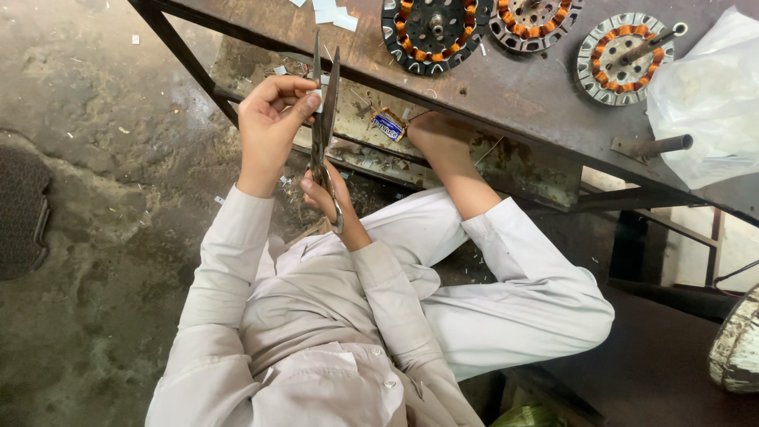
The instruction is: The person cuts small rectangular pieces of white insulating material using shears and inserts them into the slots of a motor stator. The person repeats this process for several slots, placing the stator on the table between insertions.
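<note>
Right hand [324, 194] grips the scissors [322, 119] by the handles, blades parted upward; left hand [273, 119] pinches a small white piece [315, 98] between them to feed the cut.

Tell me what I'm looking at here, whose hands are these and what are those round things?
This one picture comes from a camera worn on a person's head, looking down at their own body and hands. The right hand holds big metal scissors by the handles, blades pointing up and a little open. The left hand pinches a small white piece beside the blades. Their bare foot rests on a bar under a rusty metal table. On the table lie three round motor parts with copper wire coils, white scraps and a plastic bag.
</note>
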